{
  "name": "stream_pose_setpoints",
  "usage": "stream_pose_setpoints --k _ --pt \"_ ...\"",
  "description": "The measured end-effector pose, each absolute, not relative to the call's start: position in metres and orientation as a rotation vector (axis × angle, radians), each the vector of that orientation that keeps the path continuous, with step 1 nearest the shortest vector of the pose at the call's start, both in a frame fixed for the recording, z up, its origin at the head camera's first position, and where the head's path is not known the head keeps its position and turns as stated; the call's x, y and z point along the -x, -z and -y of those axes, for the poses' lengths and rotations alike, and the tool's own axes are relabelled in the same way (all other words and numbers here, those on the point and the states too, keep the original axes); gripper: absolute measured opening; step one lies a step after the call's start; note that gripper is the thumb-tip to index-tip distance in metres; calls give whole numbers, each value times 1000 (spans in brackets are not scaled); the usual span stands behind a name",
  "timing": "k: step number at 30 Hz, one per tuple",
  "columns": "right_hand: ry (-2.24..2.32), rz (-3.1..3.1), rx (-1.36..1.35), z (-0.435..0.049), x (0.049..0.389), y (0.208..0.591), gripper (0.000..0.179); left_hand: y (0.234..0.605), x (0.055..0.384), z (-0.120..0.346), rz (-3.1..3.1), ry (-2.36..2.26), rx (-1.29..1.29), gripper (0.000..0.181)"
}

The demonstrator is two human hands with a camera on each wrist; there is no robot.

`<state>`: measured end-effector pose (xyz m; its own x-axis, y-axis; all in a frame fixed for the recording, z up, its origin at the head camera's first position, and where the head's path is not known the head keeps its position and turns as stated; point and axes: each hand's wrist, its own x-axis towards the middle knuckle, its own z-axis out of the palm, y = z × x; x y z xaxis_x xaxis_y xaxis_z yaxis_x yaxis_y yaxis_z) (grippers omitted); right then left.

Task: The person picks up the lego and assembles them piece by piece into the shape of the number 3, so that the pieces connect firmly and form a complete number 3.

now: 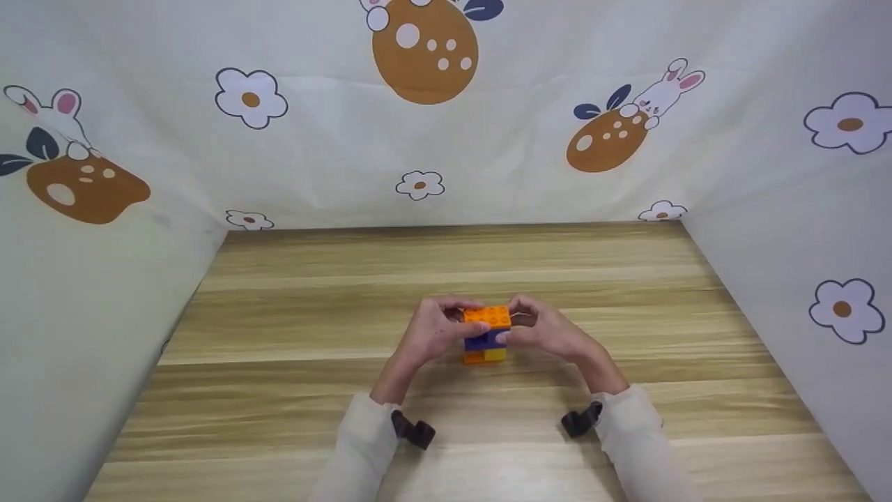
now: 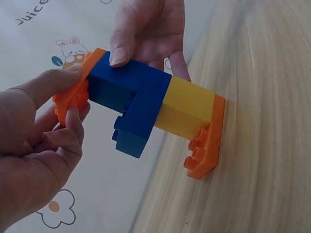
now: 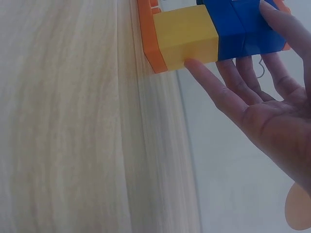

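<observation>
A stack of toy building bricks stands on the table between both hands. At its foot lies an orange base plate (image 2: 214, 145), bearing a yellow brick (image 2: 187, 108) at one end. Above come a longer blue brick (image 2: 141, 119) that overhangs and a second blue brick (image 2: 114, 80). An orange top plate (image 1: 488, 316) caps the stack, studs upward. My left hand (image 1: 435, 332) pinches this plate between thumb and fingers. From the other side my right hand (image 1: 556, 335) holds the stack, its thumb pressing the upper blue brick; one fingertip touches the yellow brick in the right wrist view.
The wood-grained table (image 1: 293, 390) spreads around the stack. Pale cloth walls (image 1: 327, 153) printed with rabbits, fruit and flowers enclose it at the back and both sides. A black wrist mount (image 1: 416, 429) sits on the left sleeve, another mount (image 1: 582, 420) on the right.
</observation>
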<state>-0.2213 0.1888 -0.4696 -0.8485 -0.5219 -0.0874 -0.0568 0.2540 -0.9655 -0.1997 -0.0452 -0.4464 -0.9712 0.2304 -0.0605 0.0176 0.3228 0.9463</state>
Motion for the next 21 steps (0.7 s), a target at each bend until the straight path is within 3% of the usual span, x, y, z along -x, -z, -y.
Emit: stream_pose_setpoints --k 21 --pt "1314 -2344 535 -186 220 468 48 454 204 50 -2365 -1733 -329 37"
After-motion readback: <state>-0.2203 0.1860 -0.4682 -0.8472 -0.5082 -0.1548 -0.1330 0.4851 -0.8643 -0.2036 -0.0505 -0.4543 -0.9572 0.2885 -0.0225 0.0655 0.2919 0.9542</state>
